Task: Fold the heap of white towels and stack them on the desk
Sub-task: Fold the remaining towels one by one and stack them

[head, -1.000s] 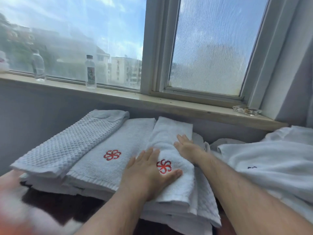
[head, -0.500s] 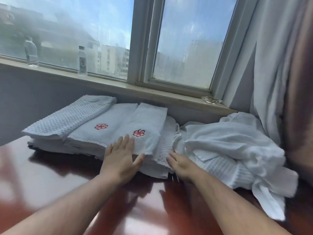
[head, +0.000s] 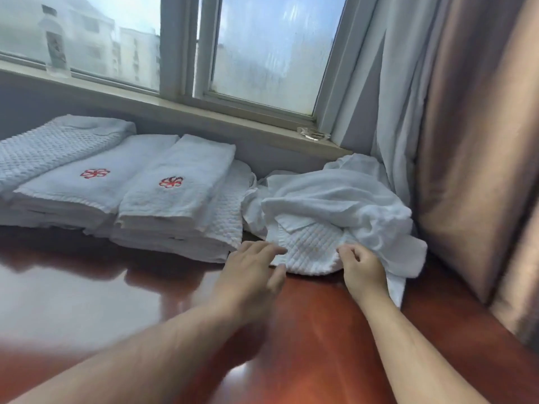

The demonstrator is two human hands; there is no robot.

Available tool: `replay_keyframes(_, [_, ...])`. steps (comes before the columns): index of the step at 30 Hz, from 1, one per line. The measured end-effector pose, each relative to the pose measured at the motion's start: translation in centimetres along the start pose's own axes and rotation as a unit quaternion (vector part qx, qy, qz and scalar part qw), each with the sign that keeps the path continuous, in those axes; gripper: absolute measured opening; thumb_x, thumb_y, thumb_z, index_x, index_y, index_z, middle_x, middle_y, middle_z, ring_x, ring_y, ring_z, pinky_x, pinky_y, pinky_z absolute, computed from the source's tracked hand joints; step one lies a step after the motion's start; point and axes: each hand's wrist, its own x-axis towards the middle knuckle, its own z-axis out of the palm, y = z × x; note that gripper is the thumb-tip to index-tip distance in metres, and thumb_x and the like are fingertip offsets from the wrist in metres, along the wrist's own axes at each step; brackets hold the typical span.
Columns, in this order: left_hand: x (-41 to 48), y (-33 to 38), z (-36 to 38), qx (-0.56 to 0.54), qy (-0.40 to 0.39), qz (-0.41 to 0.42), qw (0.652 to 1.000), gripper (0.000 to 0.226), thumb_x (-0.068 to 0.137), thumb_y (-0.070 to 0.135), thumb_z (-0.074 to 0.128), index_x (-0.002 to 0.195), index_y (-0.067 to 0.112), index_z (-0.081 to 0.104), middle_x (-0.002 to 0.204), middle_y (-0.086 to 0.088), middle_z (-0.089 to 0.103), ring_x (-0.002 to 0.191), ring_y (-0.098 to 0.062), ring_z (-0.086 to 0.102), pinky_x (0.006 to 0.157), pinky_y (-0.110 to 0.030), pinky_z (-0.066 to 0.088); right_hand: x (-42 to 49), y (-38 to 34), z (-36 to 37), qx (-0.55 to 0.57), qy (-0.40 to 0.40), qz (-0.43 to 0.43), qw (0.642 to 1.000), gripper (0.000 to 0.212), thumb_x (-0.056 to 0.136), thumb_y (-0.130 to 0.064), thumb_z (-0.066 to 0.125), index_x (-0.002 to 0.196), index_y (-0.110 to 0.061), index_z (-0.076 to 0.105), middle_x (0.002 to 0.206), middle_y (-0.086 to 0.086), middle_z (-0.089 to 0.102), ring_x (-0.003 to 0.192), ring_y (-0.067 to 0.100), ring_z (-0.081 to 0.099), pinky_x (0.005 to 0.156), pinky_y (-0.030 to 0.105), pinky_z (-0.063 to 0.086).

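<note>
Fingers [head: 348,253] of the right hand [head: 364,272] curl round the near hem of the waffle towel [head: 309,252], the left hand [head: 253,272] open beside it, gripping nothing, so best pinch both corners and lift it clear of the heap [head: 335,199] just right of the folded stack [head: 175,199]

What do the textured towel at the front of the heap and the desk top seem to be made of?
Textured towel: probably cotton, a matte waffle or quilted weave; small raised squares show, and it crumples softly. Desk top: reddish-brown wood or veneer, glossy lacquer by the look; it mirrors bright daylight.
</note>
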Motion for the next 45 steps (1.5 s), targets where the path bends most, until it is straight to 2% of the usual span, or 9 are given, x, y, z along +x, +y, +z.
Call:
replay_keyframes(4, [2.8, 1.2, 4.6, -0.08, 0.02, -0.032, 0.996, 0.037, 0.098, 0.036, 0.052, 0.135, 0.034, 0.057, 0.138, 0.013, 0.052, 0.126, -0.002, 0.035, 0.106, -0.015, 0.023, 1.1, 1.9, 1.6, 0.086, 0.05, 0.073, 0.992, 0.012, 0.095, -0.028, 0.058, 0.102, -0.021, 0.065, 0.084, -0.01, 0.071, 0.08, -0.002, 0.064, 0.065, 0.006, 0.044])
replay_keyframes(7, [5.1, 1.4, 7.4, -0.126, 0.052, -0.063, 0.989, 0.043, 0.096, 0.041, 0.054, 0.138, 0.036, 0.054, 0.143, 0.012, 0.047, 0.123, 0.006, 0.027, 0.101, -0.004, 0.014, 3.1, 3.0, 2.4, 0.105, 0.141, 0.134, 0.975, 0.031, 0.091, -0.038, 0.063, 0.113, -0.016, 0.059, 0.095, -0.004, 0.068, 0.089, 0.016, 0.067, 0.083, 0.039, 0.057])
replay_keyframes(10, [6.6, 0.5, 9.1, -0.114, 0.048, -0.084, 0.989, 0.067, 0.088, 0.062, 0.048, 0.15, 0.04, 0.037, 0.152, 0.011, 0.035, 0.137, -0.01, 0.024, 0.11, -0.024, 0.019, 4.1, 3.6, 2.6, 0.076, 0.171, 0.147, 0.971, 0.065, 0.084, -0.05, 0.073, 0.131, -0.011, 0.051, 0.119, 0.002, 0.063, 0.108, 0.021, 0.063, 0.094, 0.044, 0.055])
replay_keyframes(18, [7.7, 0.1, 8.8, -0.063, 0.027, -0.118, 0.991, 0.067, 0.085, 0.069, 0.046, 0.147, 0.042, 0.039, 0.148, 0.01, 0.042, 0.138, -0.018, 0.03, 0.113, -0.047, 0.025, 4.1, 3.6, 0.4, 0.197, 0.129, 0.135, 0.962, 0.016, 0.088, -0.018, 0.074, 0.096, -0.032, 0.072, 0.077, -0.015, 0.075, 0.062, -0.002, 0.066, 0.059, 0.017, 0.052])
replay_keyframes(22, [7.4, 0.6, 8.2, -0.098, 0.01, -0.093, 0.991, 0.065, 0.091, 0.073, 0.021, 0.15, 0.048, 0.032, 0.157, 0.019, 0.031, 0.145, -0.008, 0.017, 0.118, -0.043, 0.017, 4.0, 2.2, -0.3, 0.435, 0.03, 0.168, 0.884, 0.015, 0.094, -0.005, 0.064, 0.102, -0.014, 0.074, 0.069, -0.004, 0.063, 0.047, 0.003, 0.043, 0.041, 0.017, 0.036])
replay_keyframes(28, [7.1, 0.7, 7.0, -0.257, -0.021, 0.003, 0.966, 0.083, 0.072, 0.095, 0.024, 0.148, 0.065, 0.011, 0.151, 0.045, 0.016, 0.144, 0.016, 0.006, 0.12, -0.031, 0.008, 3.2, 1.2, -1.8, 0.6, -0.162, 0.084, 0.779, 0.017, 0.09, -0.019, 0.066, 0.105, -0.013, 0.071, 0.065, -0.007, 0.056, 0.05, 0.003, 0.047, 0.051, 0.015, 0.045])
replay_keyframes(32, [6.8, 0.4, 7.7, -0.067, -0.059, 0.065, 0.994, 0.109, 0.06, 0.092, 0.046, 0.152, 0.056, 0.0, 0.146, 0.04, 0.018, 0.138, 0.013, 0.007, 0.113, -0.022, 0.004, 3.1, 1.3, -1.3, 0.555, -0.14, 0.075, 0.816, 0.033, 0.09, -0.031, 0.064, 0.113, -0.009, 0.073, 0.113, 0.014, 0.069, 0.107, 0.027, 0.066, 0.099, 0.041, 0.051])
replay_keyframes(39, [7.0, 0.7, 8.2, -0.018, 0.004, 0.117, 0.993, 0.035, 0.085, 0.054, 0.064, 0.119, 0.046, 0.066, 0.147, 0.016, 0.047, 0.141, -0.009, 0.033, 0.119, -0.034, 0.013, 3.4, 1.6, -0.4, 0.436, 0.017, 0.063, 0.897, 0.053, 0.1, -0.046, 0.043, 0.075, -0.017, 0.079, 0.081, 0.004, 0.072, 0.075, 0.015, 0.066, 0.073, 0.028, 0.053])
replay_keyframes(45, [6.3, 2.7, 8.8, 0.012, -0.01, 0.085, 0.996, 0.068, 0.076, 0.076, 0.049, 0.125, 0.03, 0.053, 0.139, 0.01, 0.052, 0.128, -0.014, 0.047, 0.114, -0.041, 0.027, 3.9, 1.7, -0.5, 0.44, -0.019, 0.047, 0.896, 0.053, 0.103, -0.037, 0.035, 0.092, -0.006, 0.077, 0.1, 0.019, 0.074, 0.095, 0.028, 0.07, 0.088, 0.038, 0.054])
